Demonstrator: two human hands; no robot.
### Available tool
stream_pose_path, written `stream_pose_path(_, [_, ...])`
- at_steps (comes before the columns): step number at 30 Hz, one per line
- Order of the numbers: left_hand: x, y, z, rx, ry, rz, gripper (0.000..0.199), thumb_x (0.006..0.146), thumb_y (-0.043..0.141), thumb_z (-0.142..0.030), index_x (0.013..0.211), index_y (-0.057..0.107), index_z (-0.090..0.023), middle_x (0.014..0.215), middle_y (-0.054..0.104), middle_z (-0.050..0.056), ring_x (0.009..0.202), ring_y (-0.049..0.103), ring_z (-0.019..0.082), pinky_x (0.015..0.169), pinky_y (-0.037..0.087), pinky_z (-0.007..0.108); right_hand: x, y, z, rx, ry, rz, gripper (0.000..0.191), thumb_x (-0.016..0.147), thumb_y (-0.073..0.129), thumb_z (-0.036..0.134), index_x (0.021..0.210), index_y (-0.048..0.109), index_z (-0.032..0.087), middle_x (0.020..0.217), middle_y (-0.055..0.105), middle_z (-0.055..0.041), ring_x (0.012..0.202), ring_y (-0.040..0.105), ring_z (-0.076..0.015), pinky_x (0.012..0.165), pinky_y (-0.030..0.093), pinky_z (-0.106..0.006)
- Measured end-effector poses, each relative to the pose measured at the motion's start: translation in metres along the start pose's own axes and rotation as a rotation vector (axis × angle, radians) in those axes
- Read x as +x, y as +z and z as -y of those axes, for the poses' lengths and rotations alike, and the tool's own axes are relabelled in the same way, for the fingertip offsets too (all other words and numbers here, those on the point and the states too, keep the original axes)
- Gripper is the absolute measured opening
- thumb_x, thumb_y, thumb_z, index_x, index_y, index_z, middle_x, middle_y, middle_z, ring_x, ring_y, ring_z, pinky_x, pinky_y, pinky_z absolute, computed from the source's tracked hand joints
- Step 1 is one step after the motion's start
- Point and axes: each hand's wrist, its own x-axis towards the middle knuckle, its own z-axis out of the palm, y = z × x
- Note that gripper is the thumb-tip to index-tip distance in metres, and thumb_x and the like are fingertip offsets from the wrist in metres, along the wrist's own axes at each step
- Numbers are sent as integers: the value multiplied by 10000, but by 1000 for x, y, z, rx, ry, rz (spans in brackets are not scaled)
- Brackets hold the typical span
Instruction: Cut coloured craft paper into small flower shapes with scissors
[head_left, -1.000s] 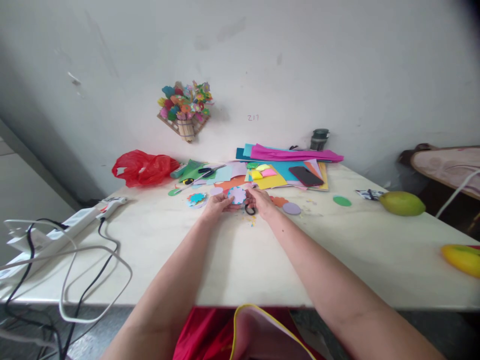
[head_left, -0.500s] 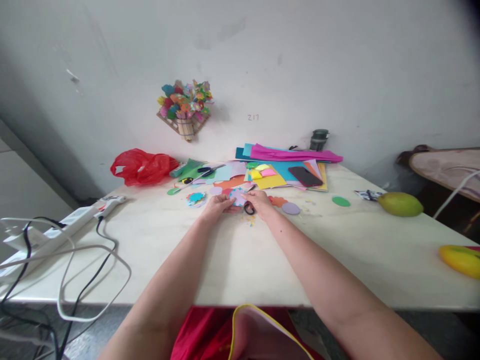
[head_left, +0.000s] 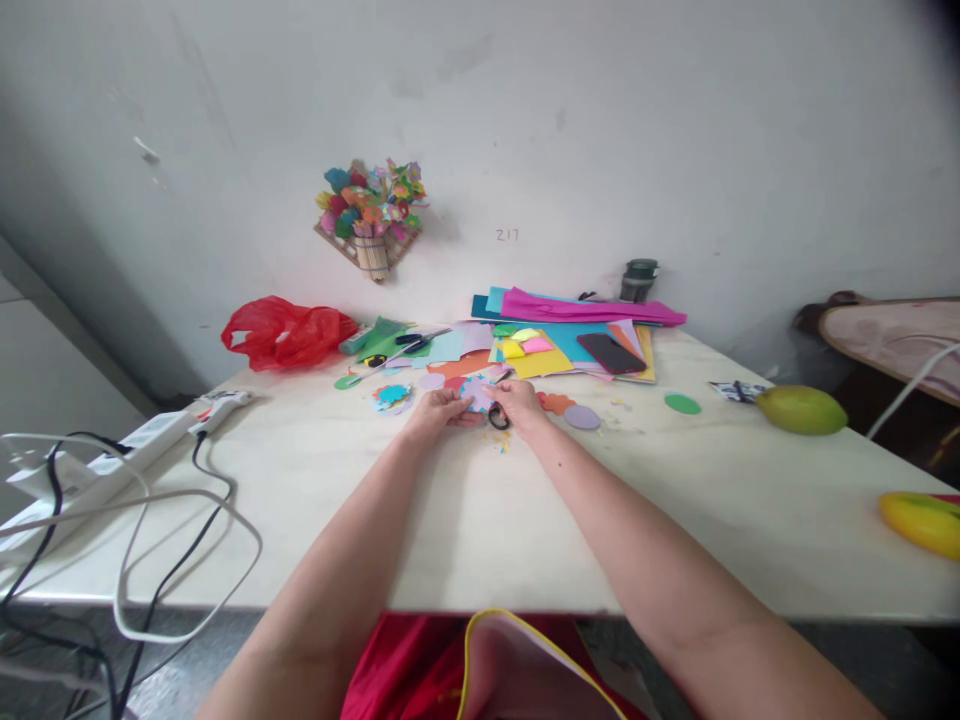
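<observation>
Between my hands is a small paper flower (head_left: 477,393), lilac with blue edges. My left hand (head_left: 441,412) grips its left side, fingers closed. My right hand (head_left: 519,404) pinches its right side. Black-handled scissors (head_left: 499,416) are at my right fingers, partly hidden, and small paper scraps (head_left: 500,440) lie just below. Left of my hands sits a blue scalloped paper piece (head_left: 393,394) on other cut pieces. An orange paper flower (head_left: 556,403) and a lilac paper oval (head_left: 582,417) lie to the right.
Coloured sheets (head_left: 540,362), a phone (head_left: 610,353) and a red plastic bag (head_left: 285,335) are along the back. A power strip (head_left: 150,433) with cables lies left. On the right are a green oval (head_left: 682,403), a green mango (head_left: 801,410) and a yellow mango (head_left: 921,522).
</observation>
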Motion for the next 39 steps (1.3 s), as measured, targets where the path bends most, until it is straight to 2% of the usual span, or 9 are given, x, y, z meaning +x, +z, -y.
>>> stream_pose_path(11, [1, -2, 1, 3, 0, 26, 451, 579, 850, -478, 744, 592, -147, 688, 718, 69, 753, 728, 241, 721, 566, 337, 2, 1, -3, -8, -13, -22, 360, 667, 719, 331, 466, 450, 198, 389, 340, 84, 375, 299, -62, 378, 236, -214])
stream_pose_path(20, [-1, 0, -1, -6, -7, 4, 472, 542, 866, -482, 716, 580, -149, 669, 708, 56, 720, 724, 236, 695, 564, 331, 0, 2, -3, 8, -15, -3, 304, 693, 676, 296, 490, 476, 189, 404, 355, 82, 395, 290, -65, 394, 223, -215])
stream_pose_path(24, [-2, 1, -2, -3, -10, -1, 469, 535, 868, -483, 693, 574, -154, 647, 701, 50, 713, 724, 236, 680, 563, 321, 2, 2, -7, 43, -39, 17, 343, 672, 710, 328, 485, 459, 189, 411, 352, 86, 388, 279, -56, 384, 222, -212])
stream_pose_path(27, [-2, 0, -2, -3, -7, -7, 455, 546, 864, -476, 679, 566, -159, 635, 698, 47, 701, 723, 234, 669, 561, 318, 3, 2, -8, 100, -11, 29, 354, 706, 701, 411, 520, 504, 184, 433, 424, 62, 375, 335, -66, 362, 249, -214])
stream_pose_path(32, [-2, -2, -1, -11, -14, -8, 446, 552, 861, -472, 686, 575, -158, 618, 695, 52, 703, 723, 239, 687, 562, 333, 4, -2, -4, 206, 78, 35, 443, 755, 650, 567, 591, 586, 161, 554, 610, -40, 455, 520, -109, 359, 307, -211])
stream_pose_path(35, [-2, -3, -1, -10, -18, -9, 445, 558, 856, -474, 690, 573, -158, 629, 699, 60, 720, 725, 245, 694, 561, 338, 4, -4, -3, 189, 61, 68, 397, 728, 695, 519, 590, 594, 160, 550, 608, -34, 474, 532, -115, 357, 294, -207])
stream_pose_path(39, [-3, -2, -2, 6, -13, -16, 442, 554, 857, -470, 679, 566, -161, 622, 696, 55, 710, 724, 243, 683, 558, 331, 2, -6, -4, 96, 2, 139, 315, 686, 736, 392, 548, 560, 171, 467, 536, 22, 410, 433, -84, 360, 259, -202])
